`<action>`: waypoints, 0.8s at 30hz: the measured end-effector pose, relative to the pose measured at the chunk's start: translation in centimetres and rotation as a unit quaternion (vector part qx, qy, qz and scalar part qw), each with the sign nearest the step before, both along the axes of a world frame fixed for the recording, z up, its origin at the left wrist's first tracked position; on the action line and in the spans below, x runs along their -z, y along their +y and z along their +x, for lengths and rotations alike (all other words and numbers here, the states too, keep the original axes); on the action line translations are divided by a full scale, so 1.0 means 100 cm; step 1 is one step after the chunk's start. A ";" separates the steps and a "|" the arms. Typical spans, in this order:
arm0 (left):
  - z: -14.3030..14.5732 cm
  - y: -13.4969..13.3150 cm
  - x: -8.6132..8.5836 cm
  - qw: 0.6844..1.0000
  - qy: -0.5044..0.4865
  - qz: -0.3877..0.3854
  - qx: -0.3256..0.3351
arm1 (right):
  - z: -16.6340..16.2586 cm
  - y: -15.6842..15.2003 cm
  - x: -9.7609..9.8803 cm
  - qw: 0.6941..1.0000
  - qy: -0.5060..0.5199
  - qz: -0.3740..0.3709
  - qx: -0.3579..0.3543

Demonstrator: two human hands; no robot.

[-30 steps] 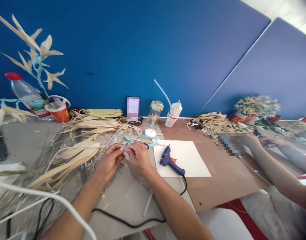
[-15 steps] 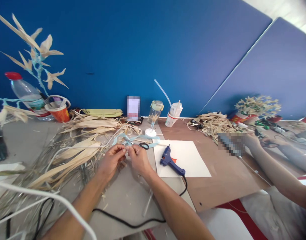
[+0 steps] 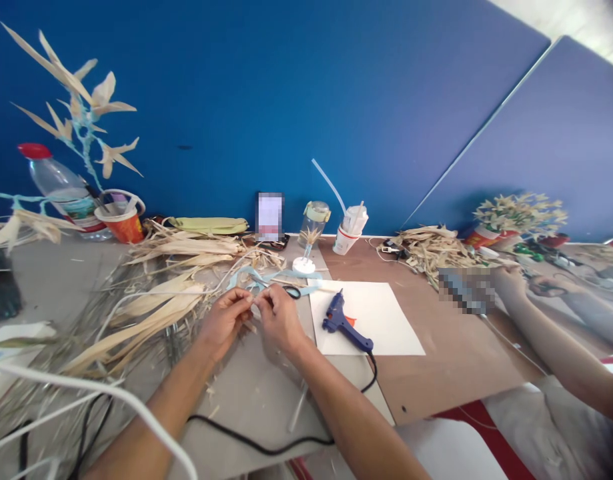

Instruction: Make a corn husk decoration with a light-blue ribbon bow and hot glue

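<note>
My left hand (image 3: 229, 319) and my right hand (image 3: 280, 319) are close together over the grey table, fingertips pinched and nearly touching. Whatever sits between them is too small to make out. Just beyond my fingers lie scissors (image 3: 292, 292) with black handles and a pale blue strip (image 3: 246, 272). Dried corn husks (image 3: 151, 310) spread out to the left of my left hand. On the right, a blue glue gun (image 3: 345, 321) rests on a white sheet (image 3: 399, 330). A small husk flower on a white round base (image 3: 304, 266) stands behind the scissors.
At the back stand a phone (image 3: 269, 217), a clear bottle (image 3: 313, 220) and a paper cup (image 3: 346, 240). Far left are a red cup (image 3: 123, 225) and a red-capped bottle (image 3: 56, 180). White cables (image 3: 101, 393) cross the lower left. A co-worker's arms (image 3: 551, 327) reach in from the right.
The view has shifted slightly, so things sit a little further right. My hands stay pinched together, with the right fingers slightly rearranged.
</note>
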State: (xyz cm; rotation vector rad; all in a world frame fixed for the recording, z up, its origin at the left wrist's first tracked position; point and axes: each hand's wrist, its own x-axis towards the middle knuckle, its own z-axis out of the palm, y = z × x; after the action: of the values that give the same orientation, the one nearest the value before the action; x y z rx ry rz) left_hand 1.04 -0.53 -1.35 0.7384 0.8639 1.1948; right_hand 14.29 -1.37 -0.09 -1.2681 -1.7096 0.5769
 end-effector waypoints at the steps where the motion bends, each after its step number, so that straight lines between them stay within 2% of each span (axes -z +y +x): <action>1: 0.000 0.000 0.000 1.000 0.000 0.002 -0.002 | 0.001 0.000 -0.001 1.000 -0.013 0.015 -0.005; 8: -0.003 0.000 -0.002 0.999 -0.022 -0.028 0.024 | 0.012 0.005 -0.003 0.988 -0.067 0.087 -0.105; 10: -0.006 0.002 -0.003 0.999 -0.039 -0.028 0.015 | 0.015 0.007 0.000 0.986 -0.082 0.096 -0.111; 14: -0.011 0.006 -0.007 0.997 -0.071 -0.012 -0.012 | 0.020 0.013 0.003 0.991 -0.080 0.104 -0.043; 20: -0.013 0.006 -0.010 0.997 -0.076 0.000 -0.012 | 0.022 0.016 0.000 0.999 -0.016 0.023 0.030; 24: -0.012 0.006 -0.010 0.997 -0.074 -0.008 -0.017 | 0.022 0.016 0.001 0.997 -0.032 0.022 0.069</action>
State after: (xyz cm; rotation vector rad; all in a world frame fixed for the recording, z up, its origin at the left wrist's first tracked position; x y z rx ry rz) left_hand -0.19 0.06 -0.39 0.6163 0.7655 1.2556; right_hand 16.52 0.23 -0.15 -1.3737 -1.6624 0.4180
